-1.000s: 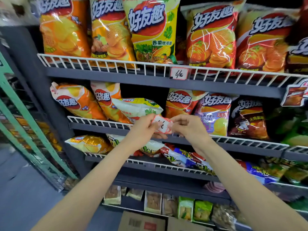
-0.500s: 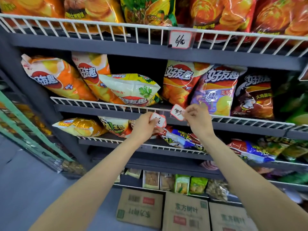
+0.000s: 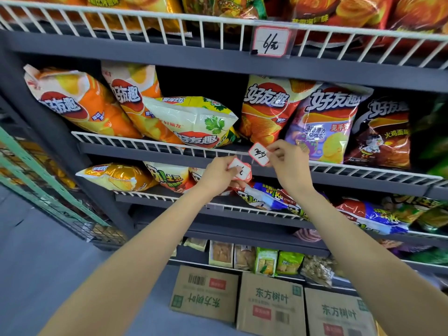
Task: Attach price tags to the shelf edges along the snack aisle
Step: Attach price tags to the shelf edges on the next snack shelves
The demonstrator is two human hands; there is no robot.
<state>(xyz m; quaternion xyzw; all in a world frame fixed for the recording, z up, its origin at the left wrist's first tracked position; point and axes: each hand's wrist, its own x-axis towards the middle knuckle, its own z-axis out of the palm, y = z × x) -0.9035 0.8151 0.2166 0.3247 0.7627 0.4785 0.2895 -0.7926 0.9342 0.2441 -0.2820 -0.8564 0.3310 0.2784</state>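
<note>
Grey shelf unit [image 3: 218,66] with white wire rails [image 3: 145,144]: chip bags [image 3: 80,103] from 9 to 3 o'clock; 3 cardboard boxes [image 3: 270,309] on the floor [image 3: 48,263] at 6.

Right hand [image 3: 287,163] lifted 1 tag [image 3: 259,154] (railward).

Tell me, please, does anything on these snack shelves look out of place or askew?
Yes: the yellow-and-white chip bag on the middle shelf lies on its side, logo upside down, across the upright orange bags. The price tag pinched in the right hand is tilted, not yet on the wire edge.
</note>
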